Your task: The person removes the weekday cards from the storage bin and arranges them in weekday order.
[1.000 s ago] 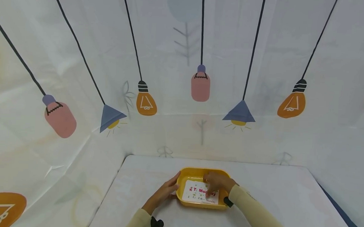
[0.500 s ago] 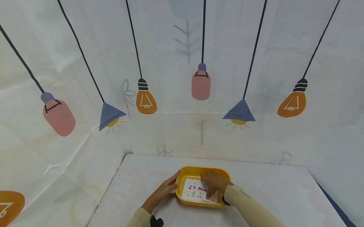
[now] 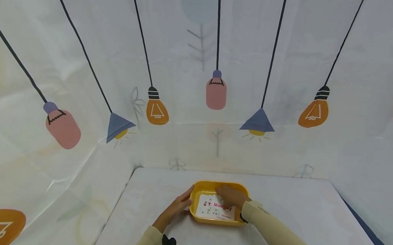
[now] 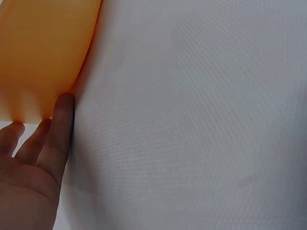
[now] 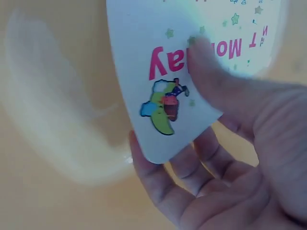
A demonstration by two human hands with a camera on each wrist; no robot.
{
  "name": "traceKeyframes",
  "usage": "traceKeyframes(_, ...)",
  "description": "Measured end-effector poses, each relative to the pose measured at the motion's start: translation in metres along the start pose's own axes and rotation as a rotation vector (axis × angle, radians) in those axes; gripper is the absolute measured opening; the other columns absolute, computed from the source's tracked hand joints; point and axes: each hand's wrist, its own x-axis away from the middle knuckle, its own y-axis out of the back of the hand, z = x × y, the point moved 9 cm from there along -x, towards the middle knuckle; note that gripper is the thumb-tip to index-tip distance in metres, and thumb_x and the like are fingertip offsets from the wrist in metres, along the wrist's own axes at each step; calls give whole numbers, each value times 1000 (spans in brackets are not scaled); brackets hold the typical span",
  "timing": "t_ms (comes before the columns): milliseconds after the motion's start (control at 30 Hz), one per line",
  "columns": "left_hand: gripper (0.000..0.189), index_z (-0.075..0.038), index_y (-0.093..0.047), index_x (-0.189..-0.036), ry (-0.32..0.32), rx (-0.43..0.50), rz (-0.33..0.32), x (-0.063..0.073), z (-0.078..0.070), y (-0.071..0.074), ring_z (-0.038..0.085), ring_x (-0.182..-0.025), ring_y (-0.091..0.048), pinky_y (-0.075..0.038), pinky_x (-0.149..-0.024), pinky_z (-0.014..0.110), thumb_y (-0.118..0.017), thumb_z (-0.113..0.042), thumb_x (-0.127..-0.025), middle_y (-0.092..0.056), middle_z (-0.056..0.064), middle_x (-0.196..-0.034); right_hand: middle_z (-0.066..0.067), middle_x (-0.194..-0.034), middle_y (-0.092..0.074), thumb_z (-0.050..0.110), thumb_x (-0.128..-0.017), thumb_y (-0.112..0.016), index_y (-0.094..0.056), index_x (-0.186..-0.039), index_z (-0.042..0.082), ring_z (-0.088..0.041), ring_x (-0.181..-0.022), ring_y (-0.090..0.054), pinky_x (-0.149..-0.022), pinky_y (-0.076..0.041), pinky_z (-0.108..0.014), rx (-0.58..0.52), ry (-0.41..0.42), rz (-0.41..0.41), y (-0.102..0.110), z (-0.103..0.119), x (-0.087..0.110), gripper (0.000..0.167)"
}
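A yellow tray (image 3: 218, 222) sits on the white table with a white printed card (image 3: 209, 209) inside it. The card carries the word "Monday" in pink letters. My left hand (image 3: 176, 209) rests along the tray's left end. In the left wrist view its straight fingers (image 4: 62, 124) touch the tray's outer wall. Over the tray's right half, my right hand (image 3: 231, 197) pinches the card. In the right wrist view the thumb (image 5: 206, 72) lies on the printed face, and the fingers are behind the card's cartoon-moon end, which stands up from the tray floor.
Around the tray is the white table top (image 3: 278, 199). Behind and to the left hangs a white sheet (image 3: 182, 144) printed with lamps. Black heart-shaped pieces sit at the cuffs, one (image 3: 169, 242) beside the left sleeve.
My right thumb has drawn up from the card's lower part towards the pink word, so the small print below shows again. The left hand and the tray stay about where they were.
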Motion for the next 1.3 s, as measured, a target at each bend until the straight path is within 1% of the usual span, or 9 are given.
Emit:
traceKeyframes(100,61,-28,-21,-160,-7,-13,4,0,-2,-1,44,-148,-27,-52,-98,57,-47,-25,-105,-15,11,-168,-3,-88,-55,-3,-90,-66,-60,-103,8,-18,-80,-50,-78,-48,-35,-23,26,-23,5,3,1,18)
traceKeyframes(167,61,-27,-21,-160,-16,-20,4,0,-2,-1,44,-148,-27,-52,-98,57,-47,-24,-105,-15,11,-168,-2,-82,-53,-7,-91,-62,-58,-94,8,-17,-76,-46,-71,-43,-32,-54,32,-28,7,3,1,17)
traceKeyframes(233,61,-27,-20,-160,-24,-27,2,-1,-2,-1,45,-148,-27,-52,-98,58,-46,-24,-105,-15,11,-168,-2,-85,-55,-8,-90,-62,-59,-95,9,-16,-77,-45,-69,-42,-30,-71,36,-22,8,2,1,18)
traceKeyframes(367,61,-27,-21,-160,-24,-29,1,-2,-2,-1,44,-148,-27,-52,-98,58,-47,-24,-105,-16,11,-168,-3,-94,-62,-10,-87,-63,-64,-98,9,-16,-79,-49,-71,-48,-31,-115,59,-14,10,-2,-2,22)
traceKeyframes(533,61,-28,-22,-160,-23,-29,5,-4,-3,-2,44,-148,-28,-53,-98,57,-47,-25,-105,-16,10,-168,-1,-95,-65,-5,-86,-68,-70,-98,10,-15,-81,-52,-75,-51,-32,-122,104,-48,18,-9,-6,19)
traceKeyframes(800,61,-32,-23,-159,3,-36,-23,-4,-2,3,43,-148,-27,-54,-97,55,-47,-25,-105,-17,9,-168,-2,-88,-64,0,-89,-69,-72,-102,12,-17,-78,-56,-70,-52,-33,-364,68,-110,36,-25,-4,18)
traceKeyframes(933,61,-32,-23,-159,22,-50,-29,-3,3,2,42,-148,-29,-55,-95,52,-49,-28,-104,-18,8,-167,-2,-90,-65,3,-90,-69,-74,-102,13,-17,-80,-58,-72,-52,-32,-441,70,-123,42,-32,3,17)
traceKeyframes(1133,61,-30,-23,-159,0,-55,-36,-1,2,2,43,-148,-28,-55,-95,52,-49,-28,-104,-18,9,-167,-5,-94,-66,4,-93,-67,-75,-106,11,-18,-80,-60,-72,-55,-31,-556,68,-143,56,-48,11,17)
traceKeyframes(1300,61,-31,-23,-159,8,-57,-36,-2,5,2,43,-147,-31,-56,-94,51,-49,-28,-104,-18,10,-167,-6,-93,-66,3,-93,-65,-74,-110,6,-19,-79,-58,-72,-55,-30,-623,65,-137,66,-64,22,19)
